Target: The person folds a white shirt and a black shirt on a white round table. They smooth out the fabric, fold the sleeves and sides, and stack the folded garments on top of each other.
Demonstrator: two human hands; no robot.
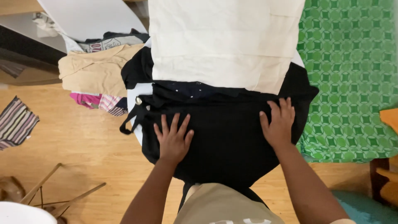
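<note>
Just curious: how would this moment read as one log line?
left hand: flat on black garment | right hand: flat on it | cream cloth: beyond

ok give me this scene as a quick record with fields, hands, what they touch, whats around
left hand: flat, fingers spread, pressing on the black garment
right hand: flat on the same garment, near its right edge
surface: white table, mostly covered
beyond the garment: cream cloth spread flat
left of it: tan garment on a pile of clothes, pink striped piece beneath
right: green patterned cloth
floor: wooden floor, striped cloth lying on it
</note>
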